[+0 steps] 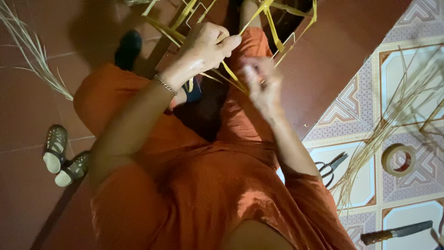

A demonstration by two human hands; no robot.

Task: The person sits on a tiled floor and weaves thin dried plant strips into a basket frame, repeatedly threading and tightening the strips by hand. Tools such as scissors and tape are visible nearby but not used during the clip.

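Note:
My left hand (206, 46) is closed around a bundle of flat yellow strips (185, 21) that fan out toward the top of the view. A thin bracelet sits on that wrist. My right hand (261, 81), slightly blurred, pinches the ends of the yellow strips just right of the left hand, above my lap. Some strips cross a thin wire frame (286, 41) near the top. I wear orange clothes (203, 185) that fill the lower middle of the view.
A pair of sandals (62, 155) lies on the red floor at left, dried stalks (32, 51) at upper left. On the patterned tiles at right lie scissors (330, 166), a tape roll (397, 159), a knife (397, 231) and long thin fibres (393, 115).

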